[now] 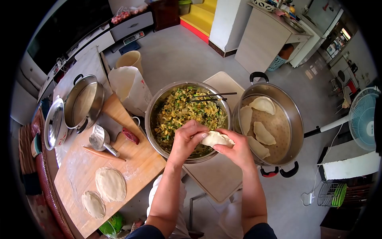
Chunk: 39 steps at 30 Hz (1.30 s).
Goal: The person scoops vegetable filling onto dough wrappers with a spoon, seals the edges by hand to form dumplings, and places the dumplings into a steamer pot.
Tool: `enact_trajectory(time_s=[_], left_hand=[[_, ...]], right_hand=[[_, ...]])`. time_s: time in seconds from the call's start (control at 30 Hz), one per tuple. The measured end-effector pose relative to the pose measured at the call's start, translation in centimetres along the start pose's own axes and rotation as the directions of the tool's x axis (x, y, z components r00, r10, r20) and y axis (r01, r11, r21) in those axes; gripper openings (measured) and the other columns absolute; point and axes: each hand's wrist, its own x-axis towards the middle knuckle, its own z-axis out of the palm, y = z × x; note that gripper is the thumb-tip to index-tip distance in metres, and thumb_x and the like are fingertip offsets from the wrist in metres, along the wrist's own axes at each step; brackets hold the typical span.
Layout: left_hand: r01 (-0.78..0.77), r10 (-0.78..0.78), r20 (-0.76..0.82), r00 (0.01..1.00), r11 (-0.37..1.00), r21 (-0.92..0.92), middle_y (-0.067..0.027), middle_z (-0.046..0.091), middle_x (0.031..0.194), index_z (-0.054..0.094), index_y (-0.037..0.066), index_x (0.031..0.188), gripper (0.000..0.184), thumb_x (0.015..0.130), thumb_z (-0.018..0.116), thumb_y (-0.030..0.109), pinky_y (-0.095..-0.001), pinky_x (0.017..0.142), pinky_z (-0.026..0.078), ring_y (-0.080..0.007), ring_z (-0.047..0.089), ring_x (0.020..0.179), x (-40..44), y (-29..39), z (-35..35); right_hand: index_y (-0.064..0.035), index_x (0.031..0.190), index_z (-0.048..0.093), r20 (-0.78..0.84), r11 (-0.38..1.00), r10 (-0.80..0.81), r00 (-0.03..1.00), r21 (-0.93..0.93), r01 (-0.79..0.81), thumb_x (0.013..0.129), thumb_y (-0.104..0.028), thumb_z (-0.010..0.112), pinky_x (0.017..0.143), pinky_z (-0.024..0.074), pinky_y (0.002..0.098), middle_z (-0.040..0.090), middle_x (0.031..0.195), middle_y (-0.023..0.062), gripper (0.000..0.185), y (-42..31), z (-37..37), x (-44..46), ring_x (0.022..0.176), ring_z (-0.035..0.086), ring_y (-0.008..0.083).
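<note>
Between my two hands is a pale, half-moon dumpling (218,139), held over the near edge of a steel bowl (149,133). My left hand (188,137) pinches its left end. Thumb and fingers of my right hand (235,147) close on its right side. Chopped filling (181,107), yellow and green, fills the bowl, and dark chopsticks (215,95) lie across its far right side. Right of the bowl, a steamer pot (296,131) holds several folded dumplings (264,133) on a perforated tray.
On the wooden board (147,159) at left lie stacked dough rounds (110,184), a rolling pin (104,153) and a metal scoop (99,138). Behind it sit another steamer pot (84,103) and a lid (54,124). A flour bag (129,89) stands beside the bowl. At right is a fan (364,117).
</note>
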Motion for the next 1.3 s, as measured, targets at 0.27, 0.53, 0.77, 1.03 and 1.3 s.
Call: enact_trajectory(time_s=[0.27, 0.53, 0.77, 1.03, 1.3], left_hand=[[0.054, -0.050, 0.068, 0.996, 0.997, -0.062, -0.0073, 0.062, 0.088, 0.073, 0.000, 0.095, 0.016, 0.079, 0.073, 0.001, -0.0300, 0.075, 0.049, -0.0187, 0.060, 0.085, -0.3, -0.7, 0.4], [0.014, -0.015, -0.009, 1.000, 0.996, -0.094, -0.0053, 0.061, 0.090, 0.072, 0.001, 0.093, 0.012, 0.081, 0.073, 0.004, -0.0299, 0.079, 0.046, -0.0178, 0.058, 0.087, 0.1, 1.1, 1.2], [0.086, -0.070, 0.119, 0.990, 0.988, -0.129, -0.0063, 0.060, 0.095, 0.071, 0.000, 0.094, 0.015, 0.080, 0.075, 0.006, -0.0303, 0.080, 0.046, -0.0180, 0.057, 0.090, -0.3, -0.4, 1.3], [0.096, -0.078, 0.097, 0.992, 0.976, -0.194, -0.0045, 0.060, 0.089, 0.072, 0.001, 0.093, 0.015, 0.079, 0.076, 0.007, -0.0300, 0.078, 0.045, -0.0179, 0.056, 0.089, 0.0, 0.8, 1.6], [0.001, 0.012, 0.165, 0.986, 0.997, -0.076, -0.0098, 0.060, 0.114, 0.069, 0.002, 0.113, 0.044, 0.074, 0.081, 0.017, -0.0348, 0.096, 0.042, -0.0223, 0.058, 0.101, -0.1, -0.9, 1.3]], right_hand=[[-0.0011, 0.117, 0.066, -0.012, 1.000, -0.013, 1.000, 0.021, 0.014, 0.075, -0.012, 0.080, 0.074, 0.0535, 0.0300, 0.072, 0.097, 0.0117, 0.046, 0.0, 0.1, 0.0, 0.084, 0.069, 0.0163], [-0.0028, 0.115, 0.066, 0.011, 1.000, 0.026, 1.000, 0.003, -0.026, 0.074, -0.014, 0.081, 0.072, 0.0540, 0.0320, 0.072, 0.094, 0.0128, 0.045, 0.1, -0.1, 0.0, 0.080, 0.070, 0.0190], [-0.0026, 0.109, 0.066, 0.002, 0.999, 0.014, 1.000, -0.043, -0.014, 0.073, -0.018, 0.081, 0.073, 0.0543, 0.0332, 0.072, 0.093, 0.0136, 0.042, 0.2, 0.2, 0.0, 0.081, 0.071, 0.0229], [-0.0013, 0.108, 0.065, 0.033, 0.995, 0.083, 0.996, -0.055, -0.081, 0.072, -0.016, 0.082, 0.072, 0.0531, 0.0311, 0.070, 0.091, 0.0102, 0.042, -0.6, -0.1, 0.1, 0.080, 0.067, 0.0167], [-0.0009, 0.109, 0.066, 0.048, 0.998, 0.060, 0.997, -0.027, -0.059, 0.073, -0.013, 0.081, 0.071, 0.0522, 0.0296, 0.069, 0.090, 0.0078, 0.042, -0.5, 0.0, 0.0, 0.080, 0.065, 0.0139]])
